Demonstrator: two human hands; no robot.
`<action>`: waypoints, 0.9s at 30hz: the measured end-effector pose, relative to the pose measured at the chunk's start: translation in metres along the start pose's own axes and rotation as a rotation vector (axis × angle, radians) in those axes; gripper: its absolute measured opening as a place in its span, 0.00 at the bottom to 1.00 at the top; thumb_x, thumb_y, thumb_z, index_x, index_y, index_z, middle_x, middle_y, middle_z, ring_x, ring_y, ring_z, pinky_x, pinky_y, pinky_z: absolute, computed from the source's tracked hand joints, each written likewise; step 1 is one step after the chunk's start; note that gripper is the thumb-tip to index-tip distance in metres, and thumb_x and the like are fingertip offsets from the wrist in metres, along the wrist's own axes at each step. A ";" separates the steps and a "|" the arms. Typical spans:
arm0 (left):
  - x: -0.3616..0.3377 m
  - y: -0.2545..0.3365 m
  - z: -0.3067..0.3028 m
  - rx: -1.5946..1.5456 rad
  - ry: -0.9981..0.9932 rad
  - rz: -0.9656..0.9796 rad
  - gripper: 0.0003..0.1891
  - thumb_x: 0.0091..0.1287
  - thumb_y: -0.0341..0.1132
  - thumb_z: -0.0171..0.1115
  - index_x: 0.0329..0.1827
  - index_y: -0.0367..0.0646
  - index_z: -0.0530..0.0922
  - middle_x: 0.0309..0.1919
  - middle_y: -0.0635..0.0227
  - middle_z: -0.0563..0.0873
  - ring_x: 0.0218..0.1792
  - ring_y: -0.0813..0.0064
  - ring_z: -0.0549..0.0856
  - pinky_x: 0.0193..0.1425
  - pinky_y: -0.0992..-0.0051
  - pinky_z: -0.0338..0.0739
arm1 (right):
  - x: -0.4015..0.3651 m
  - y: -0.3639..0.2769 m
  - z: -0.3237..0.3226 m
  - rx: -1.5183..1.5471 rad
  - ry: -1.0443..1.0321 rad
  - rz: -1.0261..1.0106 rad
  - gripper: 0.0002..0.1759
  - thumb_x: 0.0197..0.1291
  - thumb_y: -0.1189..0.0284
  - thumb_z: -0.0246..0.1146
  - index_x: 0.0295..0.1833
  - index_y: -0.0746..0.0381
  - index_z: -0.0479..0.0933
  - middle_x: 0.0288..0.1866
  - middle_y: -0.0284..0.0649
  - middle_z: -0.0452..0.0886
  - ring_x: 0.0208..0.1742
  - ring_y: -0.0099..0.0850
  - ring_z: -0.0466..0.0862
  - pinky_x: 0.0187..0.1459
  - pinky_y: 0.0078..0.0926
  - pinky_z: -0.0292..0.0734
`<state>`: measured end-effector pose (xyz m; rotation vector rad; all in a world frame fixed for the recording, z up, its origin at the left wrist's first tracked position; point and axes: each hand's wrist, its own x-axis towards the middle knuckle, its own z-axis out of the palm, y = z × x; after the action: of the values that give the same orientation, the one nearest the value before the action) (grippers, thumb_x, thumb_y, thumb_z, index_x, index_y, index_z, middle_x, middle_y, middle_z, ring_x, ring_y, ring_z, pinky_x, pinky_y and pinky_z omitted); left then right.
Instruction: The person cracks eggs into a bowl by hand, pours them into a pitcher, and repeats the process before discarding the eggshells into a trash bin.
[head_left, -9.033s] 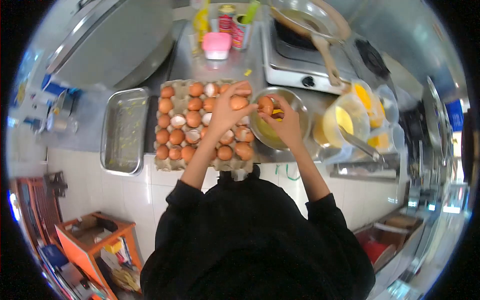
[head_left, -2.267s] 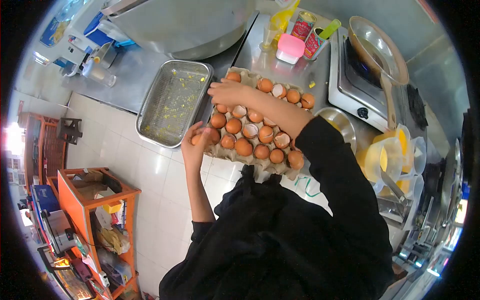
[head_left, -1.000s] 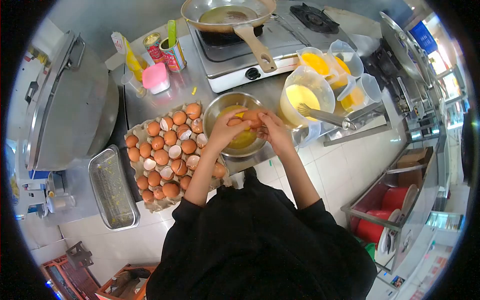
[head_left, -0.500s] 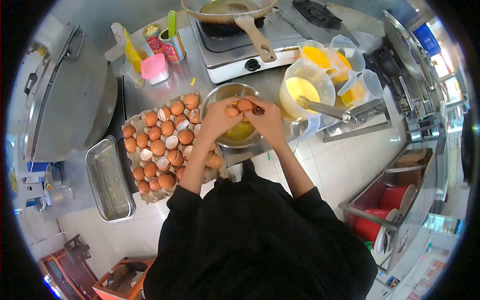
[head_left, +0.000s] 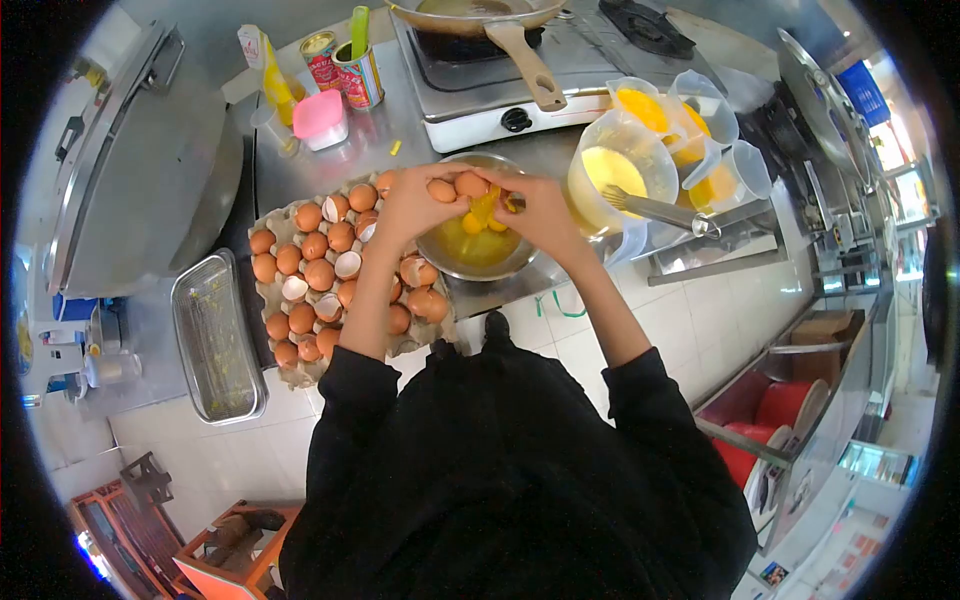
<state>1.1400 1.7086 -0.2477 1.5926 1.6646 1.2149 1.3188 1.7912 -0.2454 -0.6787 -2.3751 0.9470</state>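
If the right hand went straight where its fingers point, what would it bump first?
Probably the brown egg or shell held by the left hand. The right hand looks very near it, but depth is unclear.

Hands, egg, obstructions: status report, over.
Left hand holding brown egg; right hand alongside, fingers over metal bowl. Yellow egg contents spilling in. Drop unobstructed.

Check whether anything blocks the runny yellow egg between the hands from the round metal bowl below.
Nothing visible does: the runny yellow egg hangs between the left hand and right hand, over the open round metal bowl.
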 end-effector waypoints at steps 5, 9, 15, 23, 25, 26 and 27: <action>-0.014 -0.001 0.002 0.362 0.009 0.109 0.24 0.46 0.35 0.68 0.49 0.44 0.77 0.38 0.58 0.84 0.39 0.61 0.83 0.46 0.71 0.76 | -0.012 0.001 0.013 -0.430 0.035 -0.211 0.32 0.47 0.76 0.64 0.61 0.49 0.68 0.45 0.42 0.76 0.41 0.42 0.79 0.42 0.35 0.77; -0.043 0.005 -0.007 0.178 0.181 -0.096 0.25 0.47 0.41 0.70 0.49 0.45 0.74 0.40 0.56 0.83 0.42 0.55 0.82 0.47 0.68 0.76 | -0.003 -0.013 0.034 -0.079 -0.055 -0.183 0.32 0.46 0.72 0.67 0.60 0.53 0.68 0.47 0.42 0.76 0.43 0.39 0.80 0.43 0.31 0.77; -0.150 -0.014 -0.058 -0.164 0.726 -0.122 0.22 0.49 0.28 0.69 0.48 0.38 0.73 0.39 0.63 0.83 0.45 0.73 0.82 0.49 0.75 0.75 | 0.024 -0.078 0.123 0.393 -0.302 -0.153 0.31 0.44 0.64 0.72 0.56 0.58 0.69 0.46 0.44 0.78 0.40 0.38 0.81 0.41 0.30 0.77; -0.277 -0.023 -0.103 -0.265 1.450 -0.431 0.16 0.63 0.36 0.60 0.50 0.36 0.72 0.38 0.58 0.83 0.26 0.81 0.79 0.26 0.84 0.70 | 0.082 -0.167 0.244 -0.238 -0.707 -0.386 0.29 0.49 0.51 0.64 0.49 0.60 0.73 0.41 0.51 0.77 0.40 0.46 0.80 0.38 0.39 0.75; -0.292 -0.030 -0.104 -0.219 1.476 -0.466 0.16 0.64 0.38 0.58 0.50 0.39 0.72 0.36 0.59 0.83 0.21 0.83 0.77 0.20 0.85 0.64 | 0.098 -0.171 0.251 -0.186 -0.549 -0.519 0.19 0.51 0.62 0.62 0.48 0.58 0.75 0.42 0.44 0.78 0.47 0.41 0.77 0.43 0.35 0.75; -0.295 -0.031 -0.103 -0.236 1.481 -0.481 0.15 0.65 0.39 0.57 0.50 0.39 0.72 0.36 0.59 0.83 0.22 0.82 0.77 0.20 0.85 0.65 | 0.120 -0.160 0.266 -0.185 -0.511 -0.684 0.17 0.50 0.65 0.61 0.48 0.56 0.76 0.43 0.42 0.78 0.49 0.39 0.76 0.45 0.35 0.74; -0.299 -0.032 -0.102 -0.253 1.484 -0.500 0.15 0.65 0.39 0.57 0.50 0.40 0.72 0.36 0.59 0.83 0.22 0.82 0.77 0.21 0.85 0.66 | 0.138 -0.151 0.280 -0.181 -0.472 -0.845 0.17 0.50 0.68 0.60 0.48 0.55 0.76 0.43 0.40 0.78 0.51 0.38 0.75 0.47 0.35 0.73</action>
<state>1.0860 1.3983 -0.2901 -0.1784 2.2508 2.3440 1.0072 1.6440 -0.2792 0.5528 -2.7576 0.5405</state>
